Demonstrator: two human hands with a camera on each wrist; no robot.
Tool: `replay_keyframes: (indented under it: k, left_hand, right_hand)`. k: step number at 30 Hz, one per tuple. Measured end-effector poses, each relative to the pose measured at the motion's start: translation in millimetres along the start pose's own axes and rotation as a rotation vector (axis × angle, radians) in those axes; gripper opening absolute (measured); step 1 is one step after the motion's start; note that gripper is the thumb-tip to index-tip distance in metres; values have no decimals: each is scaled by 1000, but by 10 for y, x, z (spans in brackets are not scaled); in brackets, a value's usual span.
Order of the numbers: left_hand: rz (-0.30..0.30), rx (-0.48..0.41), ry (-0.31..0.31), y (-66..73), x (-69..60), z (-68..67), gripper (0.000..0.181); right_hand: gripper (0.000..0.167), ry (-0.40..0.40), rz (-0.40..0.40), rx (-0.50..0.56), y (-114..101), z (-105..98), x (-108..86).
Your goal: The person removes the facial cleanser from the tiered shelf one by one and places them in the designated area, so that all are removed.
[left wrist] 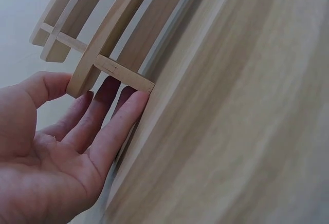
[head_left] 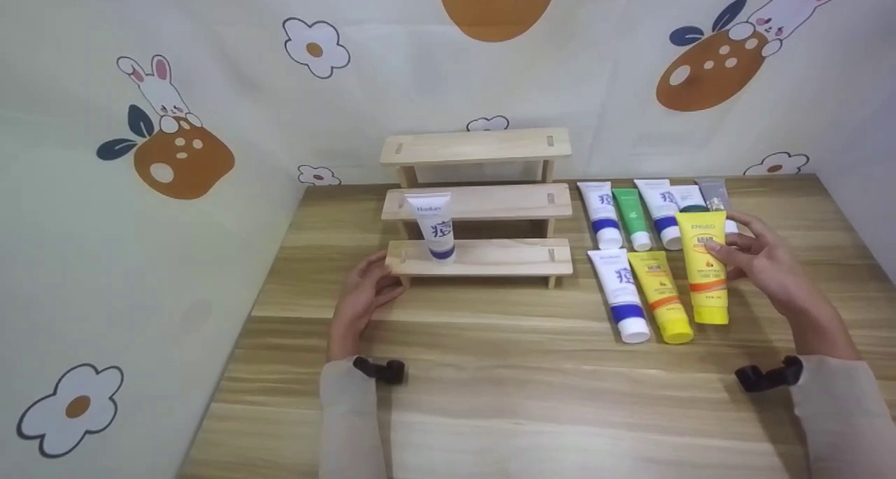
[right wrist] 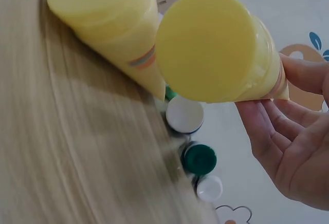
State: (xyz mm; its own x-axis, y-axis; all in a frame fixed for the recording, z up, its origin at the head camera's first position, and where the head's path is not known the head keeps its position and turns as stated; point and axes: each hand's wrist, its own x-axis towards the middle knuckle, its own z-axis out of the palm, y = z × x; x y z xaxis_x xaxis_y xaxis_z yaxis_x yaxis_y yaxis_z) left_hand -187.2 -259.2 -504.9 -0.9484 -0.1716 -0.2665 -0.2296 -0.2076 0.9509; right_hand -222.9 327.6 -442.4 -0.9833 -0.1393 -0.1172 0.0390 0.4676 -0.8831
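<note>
In the head view, a three-step wooden display stand (head_left: 500,255) stands at the back of the table. A white-and-blue squeeze tube (head_left: 435,220) stands cap down on its lowest step, left of the middle. My left hand (head_left: 364,293) holds the left end of that step; in the left wrist view the thumb touches the board's end and the fingers reach beneath it by the leg (left wrist: 123,72). My right hand (head_left: 777,269) pinches a yellow squeeze tube (head_left: 707,272) with an orange band, lifted with its yellow cap (right wrist: 205,47) downward.
Right of the stand lie more tubes: another yellow one (head_left: 661,293), a white-and-blue one (head_left: 619,290) beside it, and a back row with a green tube (head_left: 631,216) and a grey one (head_left: 712,192). A printed curtain (head_left: 392,80) hangs behind the table (head_left: 490,381).
</note>
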Motion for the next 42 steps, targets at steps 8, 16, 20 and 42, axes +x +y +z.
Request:
replay_keyframes:
  k: [8, 16, 20, 42]
  left_hand:
    - [0, 20, 2, -11, -4, -1, 42]
    - [1, 25, 22, -13, -13, 27, 40]
    - [-6, 36, 26, -17, -15, 27, 41]
    - [4, 13, 7, -9, 1, 9, 44]
  right_hand:
    - [92, -129, 196, -136, 124, -48, 56]
    - [89, -218, 250, -47, 213, 7, 93]
    - [92, -236, 301, -48, 246, 27, 117]
    - [94, -229, 330, -79, 246, 6, 111]
